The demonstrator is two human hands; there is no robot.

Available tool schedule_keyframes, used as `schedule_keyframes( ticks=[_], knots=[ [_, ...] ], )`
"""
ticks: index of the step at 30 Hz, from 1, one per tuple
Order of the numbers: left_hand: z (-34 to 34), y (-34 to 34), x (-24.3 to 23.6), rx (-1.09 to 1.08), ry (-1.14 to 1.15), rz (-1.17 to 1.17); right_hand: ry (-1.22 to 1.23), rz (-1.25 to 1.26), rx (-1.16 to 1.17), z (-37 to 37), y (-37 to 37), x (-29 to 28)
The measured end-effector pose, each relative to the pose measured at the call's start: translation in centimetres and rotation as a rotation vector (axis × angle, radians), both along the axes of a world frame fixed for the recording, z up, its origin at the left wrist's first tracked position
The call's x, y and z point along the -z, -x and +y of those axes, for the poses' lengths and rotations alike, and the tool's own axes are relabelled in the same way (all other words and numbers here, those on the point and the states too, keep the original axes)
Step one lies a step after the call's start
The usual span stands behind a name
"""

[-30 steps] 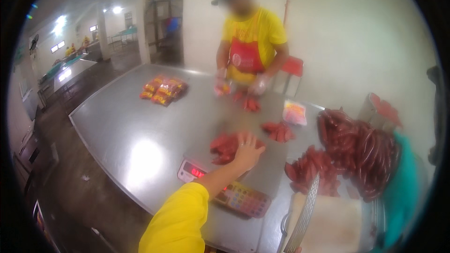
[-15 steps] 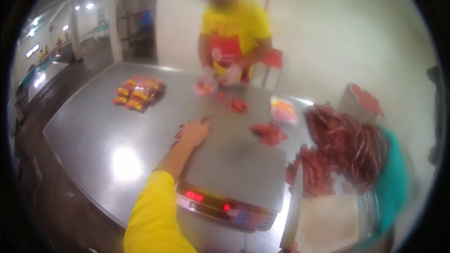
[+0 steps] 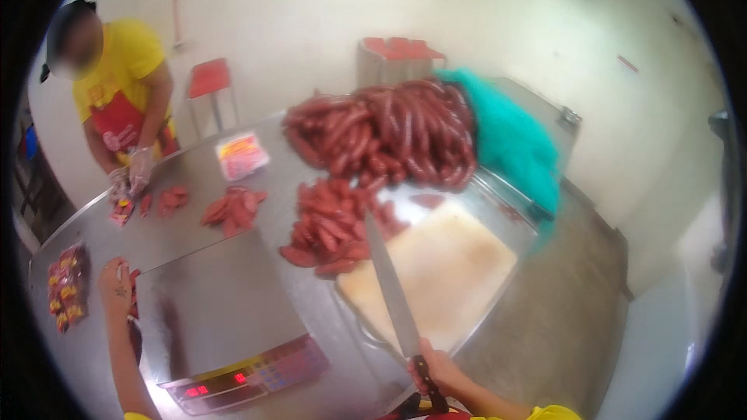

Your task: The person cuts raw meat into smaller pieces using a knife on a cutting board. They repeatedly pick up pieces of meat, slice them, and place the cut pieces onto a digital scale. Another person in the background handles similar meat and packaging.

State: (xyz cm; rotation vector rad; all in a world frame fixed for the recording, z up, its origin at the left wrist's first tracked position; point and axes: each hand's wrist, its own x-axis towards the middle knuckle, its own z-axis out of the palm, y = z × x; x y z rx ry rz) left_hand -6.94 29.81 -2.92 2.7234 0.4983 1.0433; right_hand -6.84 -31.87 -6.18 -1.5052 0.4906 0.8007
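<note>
A long knife [image 3: 395, 295] is in my right hand [image 3: 443, 372], fingers wrapped round its dark handle. Its blade points away, over the near left part of a white cutting board [image 3: 475, 264]. My left hand [image 3: 117, 288] is low at the left edge of the scale [image 3: 218, 303], fingers curled over dark red sausages [image 3: 135, 295] that show beside it. The scale's metal plate carries no sausages. Beyond the board's left corner lies a heap of cut sausages [image 3: 331, 222], with a big pile of long linked sausages [image 3: 397, 128] behind it.
Small sausage piles [image 3: 235, 210] and a filled packet [image 3: 242, 157] lie beyond the scale. Several packed bags [image 3: 68, 288] sit far left. A gloved co-worker [image 3: 117, 101] handles a packet across the table. Green netting [image 3: 510, 140] drapes beside the pile; red stools [image 3: 208, 82] stand behind.
My view has swung right, bringing the board, knife and sausage pile to the middle. My left hand has shifted from the scale's far left corner to its left side. The scale's display has changed.
</note>
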Motion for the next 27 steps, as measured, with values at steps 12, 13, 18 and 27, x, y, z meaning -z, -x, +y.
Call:
schedule_keyframes(
  ticks=[12,13,18,27],
  knots=[
    [-37.1,-23.6,-2.2,0.732,0.065,0.166,0.001,-0.093,0.159,-17.2,-8.3,0.4],
    [-41.4,-26.5,0.1,0.745,0.147,0.224,-0.003,-0.102,0.168,-19.4,-9.9,1.1],
    [-58.2,-40.3,9.5,0.819,0.096,0.474,0.047,-0.269,0.016,-30.3,-17.2,2.4],
    [-59.7,-46.1,12.7,0.496,0.332,0.995,0.099,-0.362,-0.186,-40.1,-25.9,3.0]
  ],
)
